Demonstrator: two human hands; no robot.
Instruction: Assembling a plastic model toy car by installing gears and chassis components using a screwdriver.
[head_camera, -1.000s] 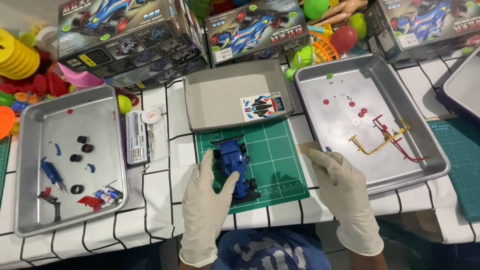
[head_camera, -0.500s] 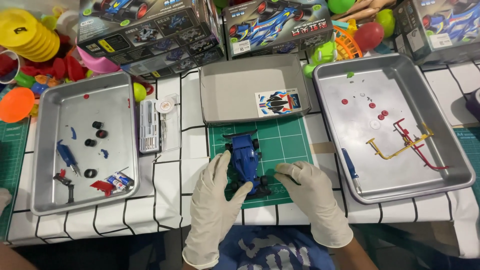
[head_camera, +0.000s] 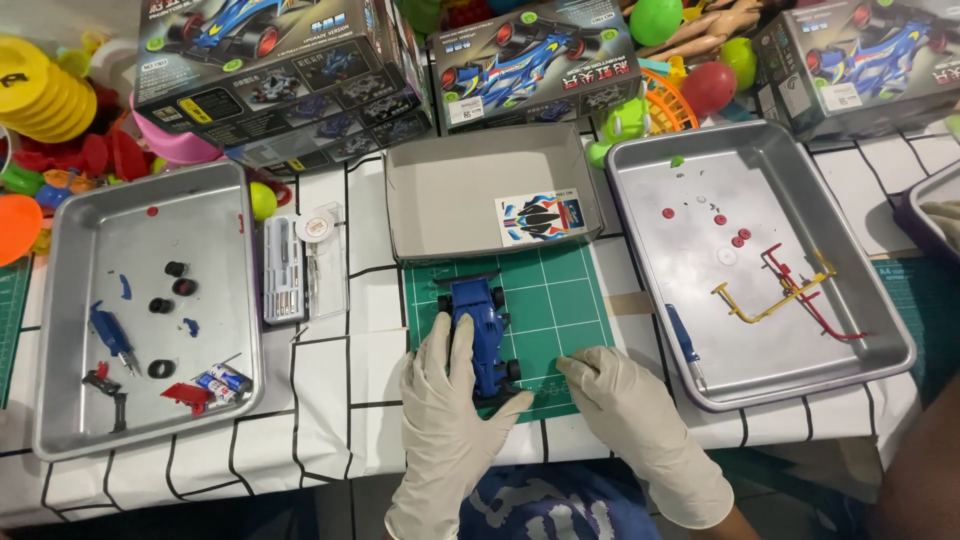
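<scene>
A blue toy race car (head_camera: 478, 325) stands on a green cutting mat (head_camera: 560, 300) at the table's front middle. My left hand (head_camera: 450, 410), in a white glove, lies along the car's left side with the thumb hooked behind its rear, holding it. Just right of the car, my right hand (head_camera: 635, 420), also gloved, rests flat with spread fingers on the mat's near right corner and holds nothing. A blue-handled screwdriver (head_camera: 686, 347) lies in the right metal tray (head_camera: 780, 170), close to that hand.
A grey box lid (head_camera: 450, 190) with a sticker sheet (head_camera: 540, 217) sits behind the mat. The left tray (head_camera: 90, 270) holds black wheels (head_camera: 170, 290) and small parts. A tool case (head_camera: 300, 265) lies between them. Yellow and red sprues (head_camera: 790, 290) sit in the right tray. Kit boxes (head_camera: 270, 60) line the back.
My right hand left the right tray, where the screwdriver now lies, came to the car, then settled on the mat's corner. My left hand stayed on the car.
</scene>
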